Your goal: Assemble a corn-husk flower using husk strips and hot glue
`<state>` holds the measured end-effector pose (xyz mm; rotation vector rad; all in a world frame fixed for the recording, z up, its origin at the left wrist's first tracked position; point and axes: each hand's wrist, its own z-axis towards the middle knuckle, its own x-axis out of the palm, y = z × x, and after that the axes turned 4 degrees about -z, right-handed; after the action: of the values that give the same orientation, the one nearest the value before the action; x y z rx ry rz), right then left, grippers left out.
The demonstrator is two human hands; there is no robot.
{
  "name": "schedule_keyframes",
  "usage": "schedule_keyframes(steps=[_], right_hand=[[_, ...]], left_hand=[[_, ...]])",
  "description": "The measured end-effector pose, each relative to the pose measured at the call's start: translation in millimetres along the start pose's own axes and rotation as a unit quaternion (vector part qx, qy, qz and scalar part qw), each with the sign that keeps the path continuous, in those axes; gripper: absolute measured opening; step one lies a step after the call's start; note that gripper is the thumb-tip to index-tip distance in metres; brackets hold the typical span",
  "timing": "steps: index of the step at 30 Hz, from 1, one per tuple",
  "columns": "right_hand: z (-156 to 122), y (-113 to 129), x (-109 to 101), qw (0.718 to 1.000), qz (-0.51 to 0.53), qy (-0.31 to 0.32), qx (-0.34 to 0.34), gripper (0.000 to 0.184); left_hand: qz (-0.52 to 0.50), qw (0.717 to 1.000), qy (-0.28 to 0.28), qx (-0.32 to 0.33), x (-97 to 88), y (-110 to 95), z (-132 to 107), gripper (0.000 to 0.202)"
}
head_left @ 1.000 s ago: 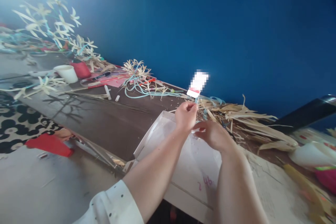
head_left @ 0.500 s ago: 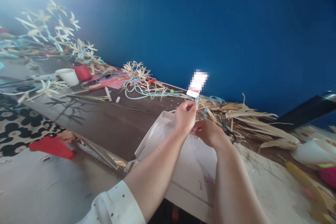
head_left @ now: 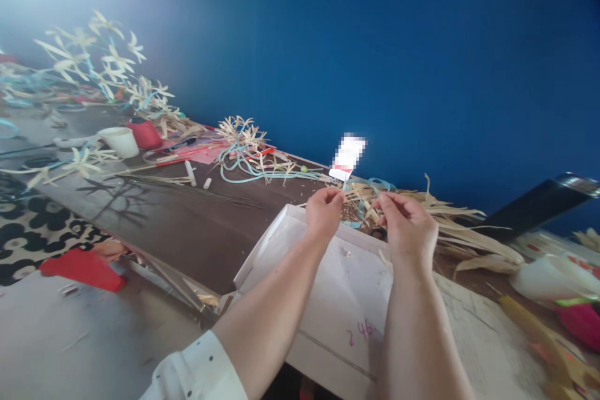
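Note:
Both my hands are raised over a white cardboard box lid (head_left: 328, 287) on the brown table (head_left: 197, 225). My left hand (head_left: 323, 212) is closed in a pinch on a thin pale blue strip that rises from its fingertips. My right hand (head_left: 407, 225) is closed too, its fingers pinched together on a thin strand I cannot make out. A gap separates the hands. Just behind them lies a heap of dried straw leaves (head_left: 440, 219).
A small white and red card (head_left: 345, 159) leans on the blue wall. Further left lie blue cords (head_left: 244, 165), straw flowers (head_left: 94, 56), a white cup (head_left: 120, 140) and a red cup (head_left: 144, 134). A black tube (head_left: 539, 206) sits at the right. A red object (head_left: 82, 269) lies on the floor.
My right hand has moved up and to the right, away from my left hand. The hands were touching a second ago and now stand apart.

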<state>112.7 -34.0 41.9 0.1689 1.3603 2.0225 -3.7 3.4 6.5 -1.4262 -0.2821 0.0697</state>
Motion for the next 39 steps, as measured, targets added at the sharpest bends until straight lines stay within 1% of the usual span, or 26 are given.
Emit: schedule_keyframes(steps=[2, 3, 4, 5, 7, 8, 9, 10, 12, 15, 17, 19, 21, 22, 24, 25, 26, 28, 30, 31, 32, 34, 36, 39], right_hand=[[2, -3, -3, 1.0, -0.014, 0.014, 0.005, 0.036], [3, -5, -5, 0.998, -0.038, 0.043, 0.004, 0.036], [4, -7, -6, 0.994, -0.068, 0.086, 0.003, 0.035], [5, -10, -7, 0.985, -0.098, 0.142, 0.003, 0.034], [6, -16, -6, 0.956, -0.146, 0.254, 0.01, 0.031], [6, -18, -6, 0.943, -0.164, 0.291, 0.018, 0.03], [6, -20, -4, 0.932, -0.182, 0.311, 0.027, 0.031], [6, -21, -3, 0.926, -0.2, 0.317, 0.037, 0.032], [6, -22, -1, 0.921, -0.237, 0.303, 0.058, 0.036], [8, -27, 3, 0.924, -0.262, 0.268, 0.071, 0.04], [9, -34, 6, 0.93, -0.266, 0.245, 0.06, 0.04], [11, -42, 10, 0.933, -0.277, 0.223, 0.047, 0.037], [12, -49, 13, 0.936, -0.278, 0.213, 0.039, 0.034], [12, -51, 15, 0.938, -0.276, 0.208, 0.036, 0.033], [12, -51, 15, 0.942, -0.269, 0.198, 0.032, 0.034], [12, -49, 15, 0.945, -0.266, 0.187, 0.03, 0.034], [13, -48, 14, 0.949, -0.263, 0.173, 0.029, 0.035], [14, -45, 12, 0.959, -0.247, 0.134, 0.025, 0.037], [15, -44, 10, 0.97, -0.221, 0.098, 0.028, 0.038], [15, -44, 10, 0.974, -0.208, 0.084, 0.033, 0.038], [16, -45, 9, 0.977, -0.197, 0.073, 0.039, 0.038], [16, -46, 9, 0.979, -0.188, 0.062, 0.047, 0.037], [16, -45, 8, 0.979, -0.189, 0.065, 0.043, 0.036], [16, -42, 6, 0.976, -0.199, 0.08, 0.034, 0.036]], left_hand=[[0.003, 1.0, 0.002, -0.007, -0.7, 0, 0, 0.018], [0.004, 1.0, 0.003, -0.008, -0.9, -1, 0, 0.019], [0.004, 1.0, 0.004, -0.006, -1.1, -2, 0, 0.019], [0.003, 1.0, 0.006, 0.0, -1.2, -3, -1, 0.019], [-0.002, 1.0, 0.007, 0.014, -1.4, -5, 0, 0.019], [-0.007, 1.0, 0.007, 0.019, -1.5, -5, 0, 0.019], [-0.013, 1.0, 0.007, 0.022, -1.7, -5, 0, 0.02], [-0.017, 1.0, 0.007, 0.024, -1.7, -5, 0, 0.02], [-0.017, 0.999, 0.005, 0.031, -1.5, -4, 0, 0.021], [-0.009, 0.999, -0.005, 0.038, 0.2, -8, 0, 0.022], [-0.002, 0.999, -0.014, 0.043, 0.2, -18, 0, 0.023], [0.021, 0.997, -0.013, 0.07, -5.0, -35, 4, 0.024], [0.074, 0.99, 0.002, 0.12, -19.6, -55, 12, 0.025], [0.114, 0.982, 0.009, 0.148, -31.2, -63, 18, 0.026], [0.226, 0.958, 0.019, 0.179, -61.9, -75, 29, 0.025], [0.293, 0.941, 0.019, 0.17, -79.6, -77, 34, 0.023], [0.36, 0.92, 0.019, 0.154, -97.7, -76, 38, 0.021], [0.471, 0.876, 0.017, 0.104, -131.4, -67, 43, 0.018], [0.543, 0.838, 0.028, 0.037, -157.0, -52, 43, 0.016], [0.566, 0.824, 0.031, 0.014, -165.7, -45, 41, 0.016], [0.58, 0.814, 0.034, 0.003, -171.9, -38, 39, 0.017], [0.599, 0.8, 0.04, -0.01, -177.5, -27, 33, 0.017], [0.607, 0.793, 0.043, -0.009, -177.5, -22, 29, 0.019], [0.62, 0.783, 0.049, 0.011, -175.2, -21, 25, 0.021]])
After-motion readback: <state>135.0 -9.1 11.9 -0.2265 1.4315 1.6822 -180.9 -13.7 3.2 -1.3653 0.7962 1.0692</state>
